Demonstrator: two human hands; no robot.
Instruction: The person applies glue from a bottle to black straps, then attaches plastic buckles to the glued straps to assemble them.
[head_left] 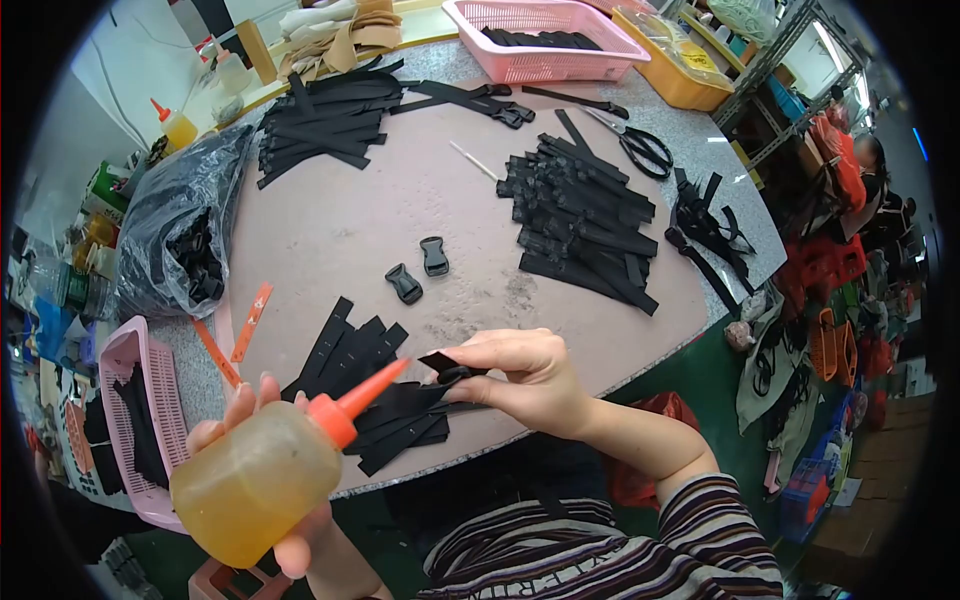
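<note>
My left hand (316, 528) is wrapped round a squeeze bottle (255, 485) of yellowish glue with a red pointed nozzle. The bottle is tilted, its tip up and to the right, close to the strap in the other hand. Between thumb and fingers, my right hand (525, 380) pinches a black webbing strap (438, 362), folded over near its end. Under and beside the hands lies a fan of black straps (345, 350) with small pale marks. Two black buckle pieces, one buckle (434, 256) and a second buckle (404, 283), lie just beyond on the table.
A heap of black straps (580, 220) lies to the right, with scissors (640, 145) behind it. More straps (325, 120) are at the back left, near a plastic bag of black parts (180, 220). Pink baskets (545, 65) stand at the back and left. Orange strips (252, 320) lie left.
</note>
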